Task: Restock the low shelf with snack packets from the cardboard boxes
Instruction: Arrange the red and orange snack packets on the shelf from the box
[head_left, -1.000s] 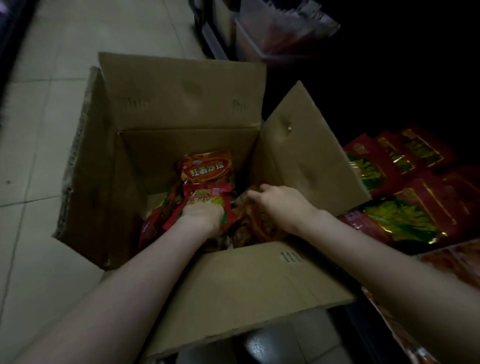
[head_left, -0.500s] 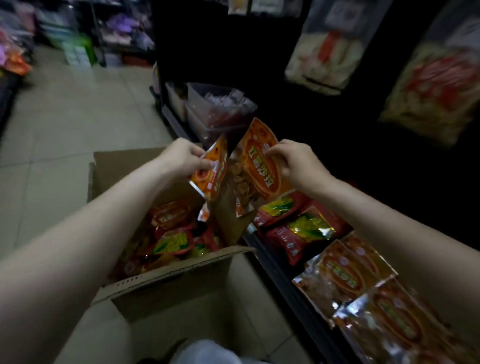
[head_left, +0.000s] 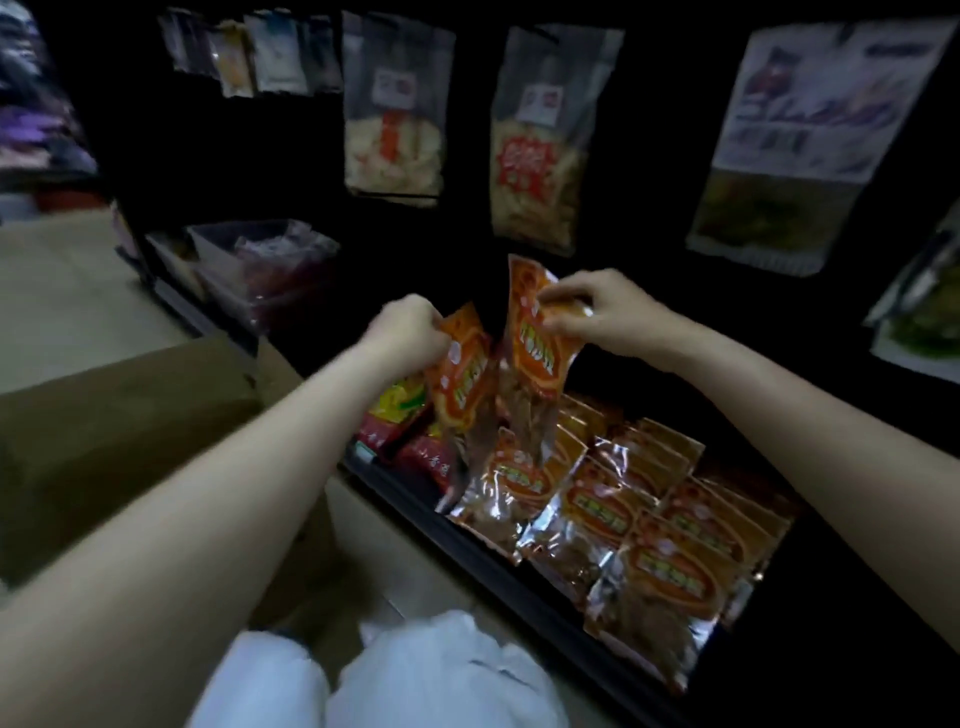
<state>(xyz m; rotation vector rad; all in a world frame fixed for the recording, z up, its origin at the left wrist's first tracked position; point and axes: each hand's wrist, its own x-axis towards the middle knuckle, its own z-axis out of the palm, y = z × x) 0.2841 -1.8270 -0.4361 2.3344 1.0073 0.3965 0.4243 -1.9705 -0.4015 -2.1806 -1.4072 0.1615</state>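
The left hand (head_left: 408, 332) pinches the top edge of an orange snack packet with a clear lower half (head_left: 462, 384), fingers curled round it. The right hand (head_left: 597, 312) pinches the top of a second orange packet of the same kind (head_left: 535, 343) between thumb and fingertips. Both packets hang upright, just beside each other, above the low black shelf (head_left: 519, 571), where rows of matching orange and silver packets (head_left: 649, 525) lie overlapping. Red and yellow packets (head_left: 400, 415) sit to their left. The brown cardboard box (head_left: 130, 415) stands on the floor at left, blurred; its contents cannot be made out.
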